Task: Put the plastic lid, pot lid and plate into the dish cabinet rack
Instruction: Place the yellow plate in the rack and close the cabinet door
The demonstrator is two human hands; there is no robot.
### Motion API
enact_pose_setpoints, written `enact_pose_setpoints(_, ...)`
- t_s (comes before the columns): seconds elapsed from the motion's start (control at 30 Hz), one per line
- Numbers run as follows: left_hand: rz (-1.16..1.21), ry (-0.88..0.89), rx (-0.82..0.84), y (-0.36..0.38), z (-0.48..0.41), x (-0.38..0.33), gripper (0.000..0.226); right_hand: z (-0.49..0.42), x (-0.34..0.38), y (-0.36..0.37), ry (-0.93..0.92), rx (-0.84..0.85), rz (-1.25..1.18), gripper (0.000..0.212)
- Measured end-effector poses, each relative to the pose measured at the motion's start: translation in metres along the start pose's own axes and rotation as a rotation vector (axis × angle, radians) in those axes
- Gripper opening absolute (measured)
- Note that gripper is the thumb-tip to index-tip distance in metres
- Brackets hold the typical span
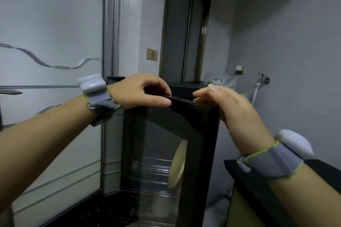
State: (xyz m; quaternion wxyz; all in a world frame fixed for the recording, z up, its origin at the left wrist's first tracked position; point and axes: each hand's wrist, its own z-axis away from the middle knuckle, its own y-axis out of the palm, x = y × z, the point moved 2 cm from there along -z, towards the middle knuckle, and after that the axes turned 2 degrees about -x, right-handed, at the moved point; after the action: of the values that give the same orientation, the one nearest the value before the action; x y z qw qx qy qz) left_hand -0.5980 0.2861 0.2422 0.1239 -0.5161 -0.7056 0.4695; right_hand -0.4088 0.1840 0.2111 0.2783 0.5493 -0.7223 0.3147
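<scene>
Both hands are gripping the top edge of the dish cabinet door (184, 103), a dark-framed glass panel swung out toward the camera. The left hand (140, 92) is pinching that edge, thumb under and fingers curled over; the right hand (221, 101) is clamping it from the other side, fingertips on the top lip. A pale round plate (178, 164) is showing through the glass, standing on edge in the wire rack (153, 167) inside. The plastic lid and pot lid aren't identifiable; something blurry is sitting lower behind the glass, too unclear to name. Likely step: the door is being swung, direction can't be told. Risks: fingers are wrapping the top edge, so they could get nipped between door and cabinet frame if it shuts fast; a hard slam could jolt the upright plate out of its slot; pulling unevenly from the top could twist the glass door on its hinges.
</scene>
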Motion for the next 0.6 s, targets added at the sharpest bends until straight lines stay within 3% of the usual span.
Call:
enact_pose_setpoints(0.1, -0.101, 0.028, -0.029, 0.011, -0.013, 0.001, 0.05, -0.005, -0.002, -0.012, -0.108, -0.072, 0.333, 0.011)
enact_pose_setpoints(0.27, -0.161, 0.092, -0.103, 0.035, -0.035, 0.005, 0.059, -0.02, -0.02, -0.03, -0.359, -0.112, 1.005, 0.029)
enact_pose_setpoints(0.4, -0.092, 0.151, -0.131, 0.05, -0.051, 0.01, 0.058, -0.036, -0.042, -0.045, -0.391, -0.149, 1.151, 0.033)
enact_pose_setpoints(0.6, -0.246, 0.206, -0.196, 0.07, -0.075, 0.025, 0.056, -0.061, -0.075, -0.064, -0.426, -0.22, 1.272, 0.036)
